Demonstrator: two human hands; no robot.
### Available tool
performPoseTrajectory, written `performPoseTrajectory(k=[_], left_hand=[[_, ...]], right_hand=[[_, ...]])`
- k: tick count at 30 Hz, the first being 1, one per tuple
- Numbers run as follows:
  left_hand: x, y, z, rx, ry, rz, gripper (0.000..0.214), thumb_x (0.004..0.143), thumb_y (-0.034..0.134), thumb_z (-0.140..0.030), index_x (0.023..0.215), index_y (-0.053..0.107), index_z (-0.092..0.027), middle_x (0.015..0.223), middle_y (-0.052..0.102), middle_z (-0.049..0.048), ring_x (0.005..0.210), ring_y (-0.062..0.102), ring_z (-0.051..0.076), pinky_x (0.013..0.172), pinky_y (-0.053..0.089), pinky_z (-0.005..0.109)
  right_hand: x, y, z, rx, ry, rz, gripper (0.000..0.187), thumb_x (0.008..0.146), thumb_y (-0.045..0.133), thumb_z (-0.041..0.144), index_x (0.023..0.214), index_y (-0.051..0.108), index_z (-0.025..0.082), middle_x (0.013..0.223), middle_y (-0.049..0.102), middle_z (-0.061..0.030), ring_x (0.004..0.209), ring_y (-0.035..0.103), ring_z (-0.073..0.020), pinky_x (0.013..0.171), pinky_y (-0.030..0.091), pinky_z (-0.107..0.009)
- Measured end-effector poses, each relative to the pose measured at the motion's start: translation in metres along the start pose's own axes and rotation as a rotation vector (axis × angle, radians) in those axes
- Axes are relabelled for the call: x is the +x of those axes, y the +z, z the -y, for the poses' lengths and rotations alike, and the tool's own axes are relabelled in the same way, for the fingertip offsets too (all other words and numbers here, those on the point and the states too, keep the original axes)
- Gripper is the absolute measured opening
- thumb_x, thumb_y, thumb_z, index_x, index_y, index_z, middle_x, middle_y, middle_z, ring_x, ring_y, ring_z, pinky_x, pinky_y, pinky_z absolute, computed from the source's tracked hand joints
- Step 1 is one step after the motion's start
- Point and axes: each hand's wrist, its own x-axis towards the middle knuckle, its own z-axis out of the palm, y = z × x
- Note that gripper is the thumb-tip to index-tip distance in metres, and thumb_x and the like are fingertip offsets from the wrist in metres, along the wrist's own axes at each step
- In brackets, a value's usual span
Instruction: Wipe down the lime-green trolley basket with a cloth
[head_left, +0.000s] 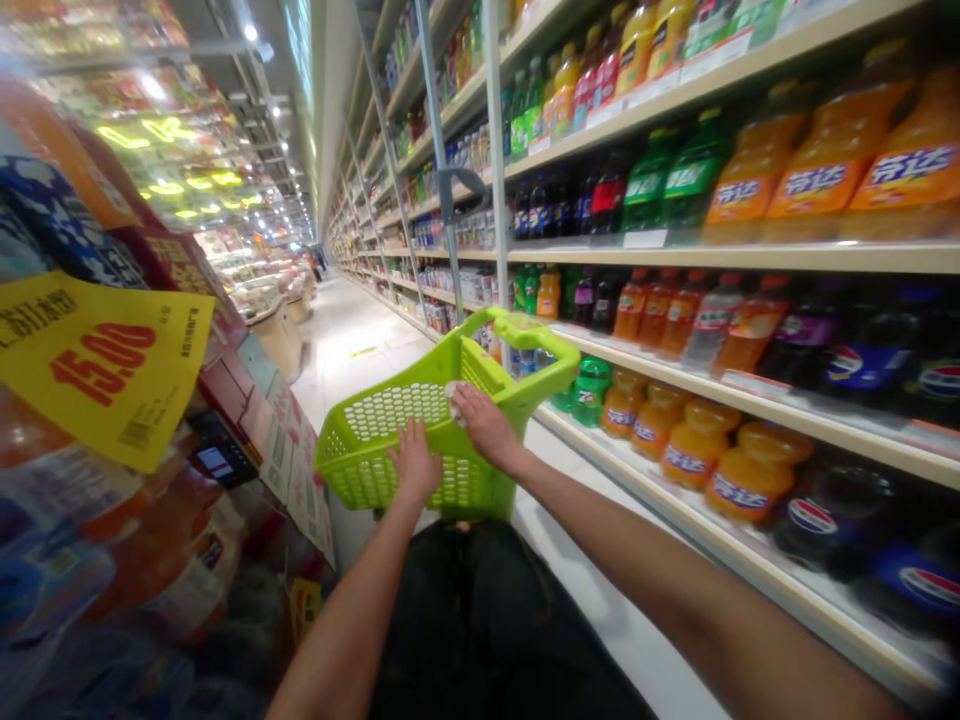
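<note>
Lime-green plastic shopping basket [420, 420] held out before us in the drinks aisle.
Our left hand [414, 462] pressed flat, fingers spread, on its near wall; our right hand [484, 422], nearer the handle [525, 335], curled over the rim, pinching something pale. Basket's long axis ran away from us, beside orange soda bottles [750, 470].

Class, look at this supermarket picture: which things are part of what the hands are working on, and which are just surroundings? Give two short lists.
In hand:
- green basket
- left hand, on the basket's near wall
- right hand, on the basket's rim, over something small and white

Just around:
- orange soda bottles
- cola bottles
- yellow price sign
- shelves
</note>
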Motion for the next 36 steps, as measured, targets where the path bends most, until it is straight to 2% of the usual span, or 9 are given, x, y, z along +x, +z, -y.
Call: performPoseTrajectory(k=[4,7,9,12,16,20,25,30,36], left_hand=[[0.003,-0.014,-0.026,-0.155,0.201,-0.186,0.052,0.084,0.036,-0.019,0.136,0.032,-0.02,0.148,0.027,0.0033,0.136,0.021,0.015,0.111,0.019,0.036],[0.008,-0.013,-0.045,-0.334,0.285,-0.126,0.046,0.086,0.036,-0.021,0.132,0.039,-0.023,0.138,0.044,0.0035,0.128,0.037,0.016,0.11,0.021,0.042],[0.011,-0.009,-0.053,-0.409,0.254,-0.097,0.043,0.087,0.037,-0.024,0.129,0.042,-0.024,0.134,0.049,0.0038,0.123,0.043,0.017,0.108,0.023,0.046],[0.014,-0.003,-0.059,-0.413,0.149,-0.161,0.039,0.088,0.038,-0.03,0.126,0.046,-0.022,0.131,0.051,0.0061,0.121,0.046,0.019,0.106,0.028,0.046],[0.02,-0.001,-0.069,-0.258,0.129,-0.217,0.035,0.088,0.039,-0.033,0.117,0.052,-0.022,0.126,0.053,0.0092,0.118,0.046,0.022,0.105,0.025,0.051],[0.025,0.006,-0.08,-0.159,0.174,-0.223,0.036,0.087,0.037,-0.025,0.121,0.047,-0.02,0.128,0.051,0.0111,0.123,0.042,0.022,0.106,0.017,0.058],[0.024,0.019,-0.054,-0.151,0.157,-0.257,0.038,0.083,0.04,-0.018,0.119,0.048,-0.022,0.119,0.059,0.0069,0.111,0.052,0.02,0.108,0.008,0.058],[0.015,0.023,-0.015,-0.141,0.071,-0.284,0.041,0.082,0.039,-0.017,0.122,0.046,-0.021,0.13,0.052,0.007,0.118,0.048,0.018,0.109,0.008,0.055],[0.011,0.025,-0.03,-0.088,0.249,-0.28,0.045,0.083,0.038,-0.016,0.128,0.042,-0.022,0.139,0.042,0.0072,0.128,0.037,0.017,0.109,0.008,0.056]], right_hand=[[-0.002,-0.003,0.008,-0.05,0.083,0.018,0.035,0.082,0.041,0.014,0.115,0.055,0.014,0.129,0.049,-0.0151,0.125,0.037,-0.0276,0.106,0.023,-0.051],[-0.011,-0.015,0.008,-0.079,0.087,0.052,0.036,0.082,0.043,0.019,0.116,0.055,0.015,0.127,0.052,-0.0143,0.124,0.038,-0.0292,0.105,0.015,-0.056],[-0.018,-0.025,0.006,-0.066,0.061,0.068,0.043,0.08,0.045,0.021,0.122,0.051,0.013,0.129,0.051,-0.0145,0.125,0.037,-0.0293,0.104,0.014,-0.056],[-0.025,-0.04,-0.003,-0.052,0.012,0.066,0.046,0.077,0.045,0.021,0.123,0.05,0.014,0.129,0.051,-0.0122,0.125,0.038,-0.027,0.106,0.011,-0.054],[-0.022,-0.049,-0.015,-0.143,0.123,0.049,0.041,0.079,0.041,0.019,0.117,0.055,0.014,0.129,0.051,-0.0116,0.125,0.037,-0.0274,0.105,0.01,-0.056],[-0.018,-0.045,-0.016,-0.208,0.205,0.103,0.042,0.078,0.041,0.019,0.118,0.054,0.011,0.129,0.051,-0.0137,0.126,0.034,-0.0302,0.103,0.012,-0.059],[-0.023,-0.043,-0.015,-0.206,0.204,0.107,0.05,0.074,0.043,0.017,0.124,0.049,0.011,0.133,0.047,-0.0131,0.129,0.029,-0.0285,0.103,0.013,-0.06],[-0.027,-0.041,-0.011,-0.212,0.196,0.098,0.053,0.072,0.043,0.015,0.125,0.047,0.011,0.134,0.045,-0.0128,0.129,0.028,-0.0283,0.103,0.011,-0.06],[-0.032,-0.038,-0.005,-0.255,0.205,0.076,0.054,0.073,0.042,0.015,0.126,0.046,0.012,0.135,0.044,-0.0121,0.13,0.027,-0.0287,0.103,0.014,-0.059]])
